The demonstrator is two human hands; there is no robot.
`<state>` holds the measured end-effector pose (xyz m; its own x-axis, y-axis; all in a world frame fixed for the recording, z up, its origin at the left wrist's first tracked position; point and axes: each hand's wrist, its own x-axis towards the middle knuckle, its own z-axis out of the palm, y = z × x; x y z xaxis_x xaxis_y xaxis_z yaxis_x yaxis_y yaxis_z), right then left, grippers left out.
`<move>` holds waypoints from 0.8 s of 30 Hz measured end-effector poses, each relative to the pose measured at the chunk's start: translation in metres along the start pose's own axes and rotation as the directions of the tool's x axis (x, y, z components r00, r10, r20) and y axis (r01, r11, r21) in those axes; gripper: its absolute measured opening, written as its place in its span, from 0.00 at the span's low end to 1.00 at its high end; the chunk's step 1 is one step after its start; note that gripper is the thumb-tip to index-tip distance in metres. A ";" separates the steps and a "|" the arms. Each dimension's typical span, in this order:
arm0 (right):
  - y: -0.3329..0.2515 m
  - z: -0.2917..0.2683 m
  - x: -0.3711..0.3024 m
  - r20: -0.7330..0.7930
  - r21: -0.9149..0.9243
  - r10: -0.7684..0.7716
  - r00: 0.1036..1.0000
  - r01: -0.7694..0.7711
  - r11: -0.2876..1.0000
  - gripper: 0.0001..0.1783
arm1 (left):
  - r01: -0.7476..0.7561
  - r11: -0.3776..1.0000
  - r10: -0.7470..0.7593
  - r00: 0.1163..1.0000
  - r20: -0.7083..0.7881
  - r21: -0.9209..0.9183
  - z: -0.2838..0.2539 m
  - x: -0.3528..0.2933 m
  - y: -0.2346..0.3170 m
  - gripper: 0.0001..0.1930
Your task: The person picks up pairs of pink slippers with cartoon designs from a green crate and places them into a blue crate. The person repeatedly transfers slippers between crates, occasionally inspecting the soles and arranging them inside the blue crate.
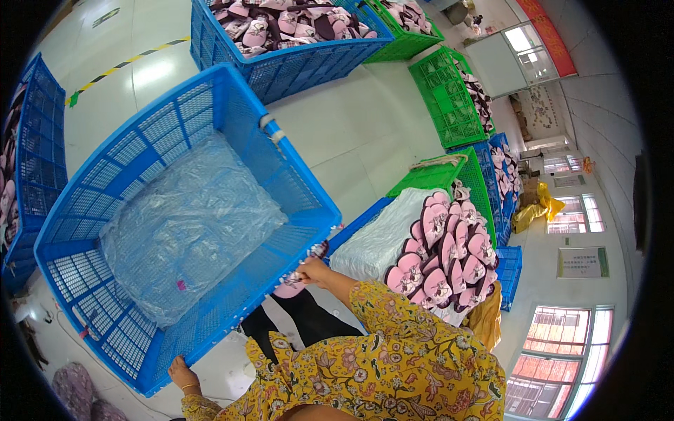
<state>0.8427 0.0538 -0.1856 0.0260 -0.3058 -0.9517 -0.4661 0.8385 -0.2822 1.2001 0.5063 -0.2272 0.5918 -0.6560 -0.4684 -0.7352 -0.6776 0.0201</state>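
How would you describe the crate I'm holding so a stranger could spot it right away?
Look at the pale floor in the middle of the room. There the big blue crate stands tilted, with the left hand and right hand on its near rim. Unlike the neighbouring crates full of pink slippers, it holds only a clear plastic sheet.

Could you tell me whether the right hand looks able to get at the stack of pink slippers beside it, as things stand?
Probably yes: the right hand grips the blue crate at its near rim, and the stack of pink slippers lies just to its right with nothing visible between them.
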 end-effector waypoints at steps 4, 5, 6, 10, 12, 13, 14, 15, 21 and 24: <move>0.010 0.047 0.029 0.230 -0.116 -0.079 0.970 0.108 0.987 0.05 | 0.033 0.994 -0.023 0.995 -0.101 0.101 0.040 0.010 -0.064 0.11; 0.005 0.061 0.032 0.238 -0.167 -0.084 0.968 0.126 0.978 0.06 | 0.138 0.984 -0.141 0.990 0.014 0.108 0.033 0.019 -0.063 0.11; 0.010 0.070 0.025 0.244 -0.201 -0.078 0.967 0.129 0.971 0.08 | 0.226 0.963 -0.246 0.960 0.134 0.146 0.013 0.013 -0.071 0.11; 0.011 0.080 0.015 0.327 -0.632 -0.055 0.943 0.262 0.730 0.17 | 0.315 0.947 -0.320 0.916 0.243 0.062 -0.042 0.009 -0.051 0.09; 0.016 0.051 0.004 0.309 -0.605 -0.122 0.943 0.294 0.740 0.18 | 0.283 0.959 -0.267 0.923 0.276 -0.019 -0.059 0.028 -0.008 0.08; 0.029 0.035 0.011 0.279 -0.645 -0.285 0.917 0.399 0.652 0.19 | 0.259 0.964 -0.231 0.928 0.292 -0.062 -0.069 0.039 0.015 0.08; 0.010 0.017 0.010 0.293 -0.759 -0.302 0.907 0.413 0.503 0.20 | 0.257 0.960 -0.216 0.932 0.290 -0.111 -0.079 0.047 0.037 0.07; -0.007 -0.003 -0.005 0.229 -0.629 -0.322 0.919 0.392 0.671 0.19 | 0.244 0.956 -0.188 0.937 0.295 -0.165 -0.086 0.057 0.056 0.07; -0.030 -0.120 -0.024 -0.232 0.031 -0.243 0.942 0.257 0.966 0.12 | 0.160 0.909 -0.027 0.944 0.330 -0.385 -0.133 0.103 0.170 0.05; -0.035 -0.176 -0.001 -0.358 0.275 -0.190 0.914 0.298 0.914 0.11 | 0.157 0.894 0.005 0.934 0.358 -0.420 -0.152 0.115 0.214 0.04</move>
<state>0.7032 -0.0549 -0.1538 -0.2043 -0.6004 -0.7731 -0.1752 0.7995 -0.5746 1.1610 0.2353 -0.1422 0.4307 -0.4966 -0.7536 -0.4257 -0.8481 0.3155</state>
